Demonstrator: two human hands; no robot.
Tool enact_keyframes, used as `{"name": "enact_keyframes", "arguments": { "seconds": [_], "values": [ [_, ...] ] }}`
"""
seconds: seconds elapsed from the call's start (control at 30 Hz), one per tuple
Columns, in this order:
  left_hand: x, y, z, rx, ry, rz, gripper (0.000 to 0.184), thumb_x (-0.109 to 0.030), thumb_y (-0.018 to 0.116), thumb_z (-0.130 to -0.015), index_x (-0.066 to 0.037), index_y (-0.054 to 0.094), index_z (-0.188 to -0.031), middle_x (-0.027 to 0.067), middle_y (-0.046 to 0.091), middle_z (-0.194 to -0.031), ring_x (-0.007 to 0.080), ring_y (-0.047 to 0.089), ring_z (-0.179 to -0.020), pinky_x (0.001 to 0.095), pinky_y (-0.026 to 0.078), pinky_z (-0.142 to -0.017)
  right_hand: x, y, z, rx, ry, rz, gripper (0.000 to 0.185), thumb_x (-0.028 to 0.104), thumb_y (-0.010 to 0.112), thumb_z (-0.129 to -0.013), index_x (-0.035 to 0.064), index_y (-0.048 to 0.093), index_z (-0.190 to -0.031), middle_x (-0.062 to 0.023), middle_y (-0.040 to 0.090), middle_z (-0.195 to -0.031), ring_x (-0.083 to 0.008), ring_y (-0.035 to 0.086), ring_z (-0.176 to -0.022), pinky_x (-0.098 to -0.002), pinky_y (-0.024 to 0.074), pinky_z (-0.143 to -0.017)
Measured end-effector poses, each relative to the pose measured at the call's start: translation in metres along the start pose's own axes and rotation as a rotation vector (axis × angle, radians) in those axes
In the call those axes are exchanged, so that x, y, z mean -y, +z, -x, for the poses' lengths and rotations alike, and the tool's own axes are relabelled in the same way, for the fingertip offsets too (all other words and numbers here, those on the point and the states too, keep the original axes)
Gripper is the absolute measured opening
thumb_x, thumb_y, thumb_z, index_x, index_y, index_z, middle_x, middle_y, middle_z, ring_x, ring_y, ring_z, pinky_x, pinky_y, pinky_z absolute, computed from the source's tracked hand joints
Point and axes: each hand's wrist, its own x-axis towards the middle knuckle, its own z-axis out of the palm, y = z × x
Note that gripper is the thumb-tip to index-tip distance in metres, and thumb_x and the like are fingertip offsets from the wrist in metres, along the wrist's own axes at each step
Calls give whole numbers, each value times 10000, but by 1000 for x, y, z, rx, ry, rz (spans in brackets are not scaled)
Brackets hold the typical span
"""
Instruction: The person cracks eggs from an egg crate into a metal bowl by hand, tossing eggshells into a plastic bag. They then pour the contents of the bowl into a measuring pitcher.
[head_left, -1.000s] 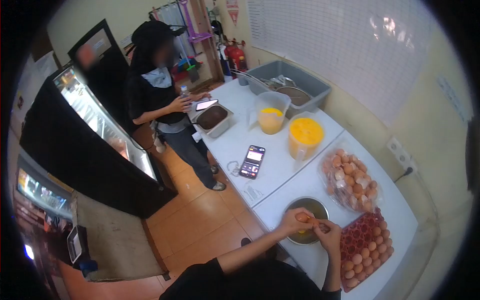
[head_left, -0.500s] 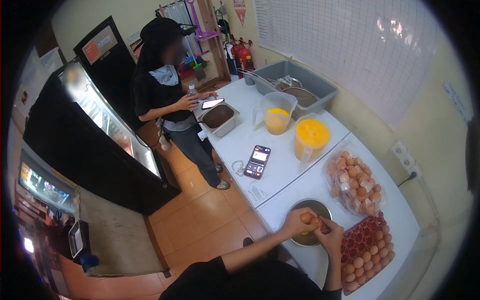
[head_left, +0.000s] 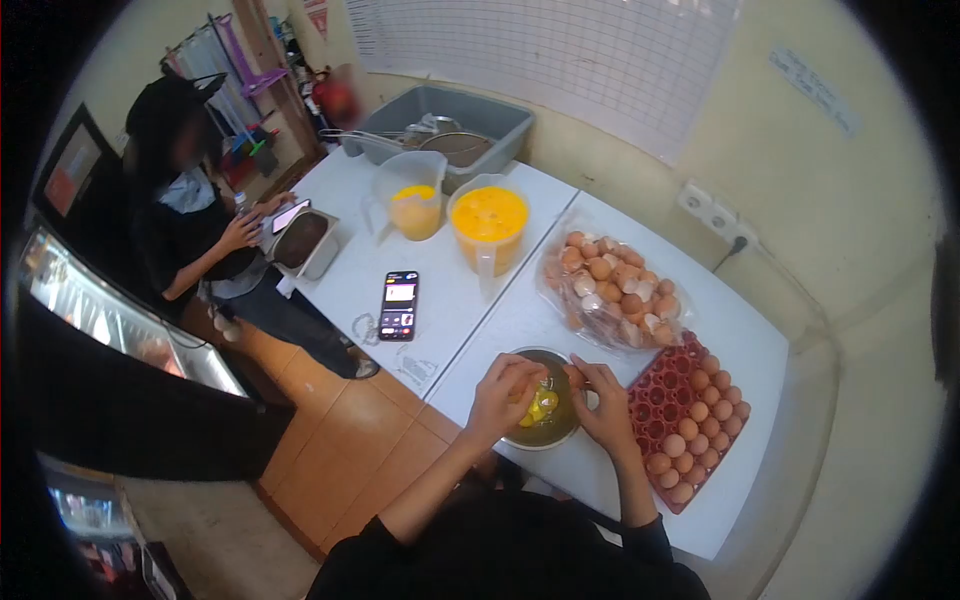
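Observation:
Over a round metal bowl (head_left: 560, 437) my two hands are parted. My left hand (head_left: 497, 398) curls around brown eggshell (head_left: 522, 384) at the bowl's left side; the fingers hide part of it, so I cannot tell if a whole egg is there too. A piece of brown eggshell (head_left: 573, 377) is gripped by my right hand (head_left: 603, 402) at the right rim. Between them, yellow yolks (head_left: 541, 406) lie in clear egg white in the bowl.
Right of the bowl sits a red egg tray (head_left: 655, 407) with several brown eggs (head_left: 698, 432). Behind are a plastic bag of eggshells (head_left: 615, 285), two jugs of yellow egg (head_left: 490, 225) (head_left: 412, 205), a phone (head_left: 398, 305) and a grey tub (head_left: 510, 125). A person (head_left: 200, 215) stands at far left.
My hands have moved apart over the bowl, each with brown shell, and the yolks now show between them. The view has swung right, shifting everything left.

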Motion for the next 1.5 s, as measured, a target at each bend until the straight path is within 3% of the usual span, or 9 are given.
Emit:
{"name": "enact_keyframes", "arguments": {
  "seconds": [0.1, 0.17, 0.23, 0.5, 0.7, 0.9, 1.13, 1.3, 1.5],
  "values": [
    [-5, 8, 1, -38, -35, 9, 313, 31, 663, -762, -41, 690, -1065, 134, 633, -1023, 288, 639, -966, 357, 521, -854, -5, 11, 1, 16, 187, -150, 488, 67, 585, -929, 86, 505, -1410, -105, 630, -1155, -195, 635, -1028, -352, 541, -873],
    [-2, 16, 4, -26, -31, 24, 307, 15, 685, -767, -39, 689, -1069, 133, 630, -1026, 292, 631, -972, 357, 507, -871, -13, 26, -1, 114, 474, -1055, 455, 130, 577, -969, 38, 492, -1406, -97, 629, -1164, -200, 632, -1025, -319, 539, -868],
    [-1, 22, 5, -11, -20, 6, 317, -16, 714, -778, -39, 679, -1093, 134, 627, -1028, 289, 624, -975, 352, 496, -881, -12, 29, -2, 124, 583, -1207, 447, 193, 600, -978, 22, 508, -1381, -97, 621, -1181, -186, 623, -1044, -296, 536, -851],
    [20, 27, 9, -9, -317, 231, 280, -67, 728, -841, -45, 656, -1110, 95, 622, -1067, 210, 630, -961, 327, 506, -874, -41, 6, -41, -186, 347, -578, 363, 209, 707, -910, 28, 611, -1209, -89, 690, -1026, -136, 660, -825, -287, 552, -724],
    [33, 31, 13, -32, -606, 562, 184, -178, 646, -960, -50, 610, -1087, 47, 618, -1047, 135, 628, -904, 255, 560, -662, -59, -27, -152, -514, -202, 155, 418, 159, 683, -828, 34, 608, -1219, -193, 639, -1135, -387, 583, -1073, -444, 463, -929],
    [33, 27, 23, -55, -884, 741, 308, -317, 581, -988, -54, 558, -1146, 72, 604, -939, 144, 570, -702, 252, 465, -616, -90, -18, -164, -520, -247, 155, 411, 165, 646, -861, 19, 585, -1240, -190, 621, -1146, -387, 557, -1107, -461, 436, -960],
    [41, 24, 27, -22, -917, 838, 280, -318, 519, -1007, -84, 521, -1160, 98, 616, -956, 161, 581, -701, 248, 477, -586, -86, -86, -50, -576, 79, 401, 254, 113, 636, -824, 53, 658, -1069, -175, 634, -947, -370, 597, -849, -475, 471, -801],
    [48, 28, 33, -3, -993, 850, 292, -380, 487, -998, -154, 496, -1182, 105, 633, -980, 157, 592, -707, 261, 464, -512, -111, -133, 27, -527, 390, 808, 300, 76, 605, -775, 125, 668, -1065, -150, 651, -917, -368, 601, -897, -496, 461, -791],
    [81, 57, 44, 64, -972, 929, 220, -308, 504, -981, -217, 491, -1181, 47, 625, -1151, 165, 638, -971, 281, 505, -642, -111, -131, 37, -259, 635, 959, 769, 90, 776, -661, 155, 507, -1379, -173, 599, -1070, -361, 533, -1063, -464, 451, -901]
  ]
}}
